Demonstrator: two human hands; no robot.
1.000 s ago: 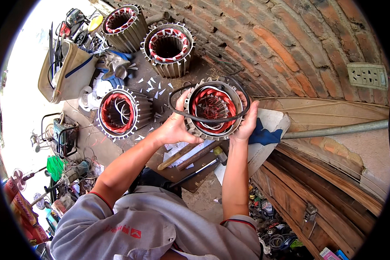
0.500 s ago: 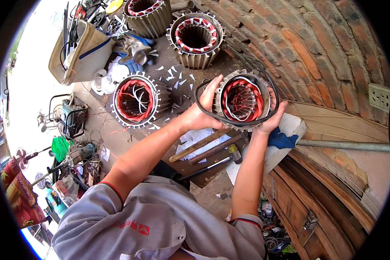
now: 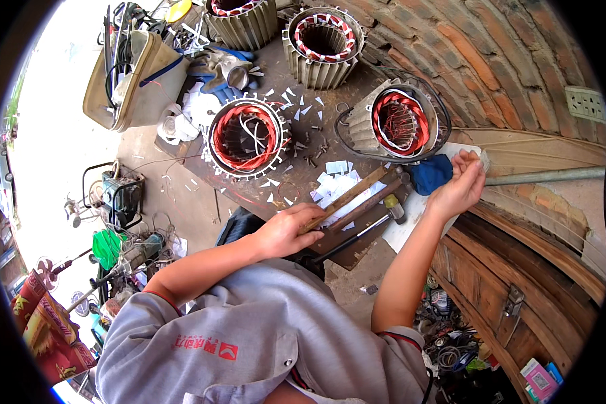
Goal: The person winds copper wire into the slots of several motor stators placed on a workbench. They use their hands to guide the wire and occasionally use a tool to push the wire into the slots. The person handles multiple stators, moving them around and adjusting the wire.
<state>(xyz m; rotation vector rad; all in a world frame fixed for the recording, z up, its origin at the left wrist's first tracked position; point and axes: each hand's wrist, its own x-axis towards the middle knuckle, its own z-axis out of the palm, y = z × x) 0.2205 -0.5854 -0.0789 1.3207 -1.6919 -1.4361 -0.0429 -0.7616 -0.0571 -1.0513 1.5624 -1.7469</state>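
My left hand [image 3: 293, 229] has its thumb and fingers around the near end of a flat wooden stick [image 3: 353, 197], which lies on the bench. Raised at the right is my right hand [image 3: 459, 183], its fingers loosely bent and apart with nothing in them, next to a blue cloth [image 3: 431, 175]. Beyond the hands a finned motor stator [image 3: 367, 124] with red-wrapped windings lies tilted, a black cable looped around it. Beside the stick are a wooden-handled hammer [image 3: 363, 207] and a mallet [image 3: 395, 207] with a yellowish head.
More stators, one [image 3: 246, 138] left of centre and another [image 3: 324, 50] farther back, stand on the bench [image 3: 202, 165]. Paper scraps and bolts are scattered between them. Work gloves [image 3: 225, 71] lie near a plastic bin [image 3: 135, 87]. A brick wall [image 3: 478, 60] borders the right.
Both hands have let go of the cabled stator, which now rests on the bench. My left hand came back to the wooden stick; my right hand drew away to the right. The view shifted.
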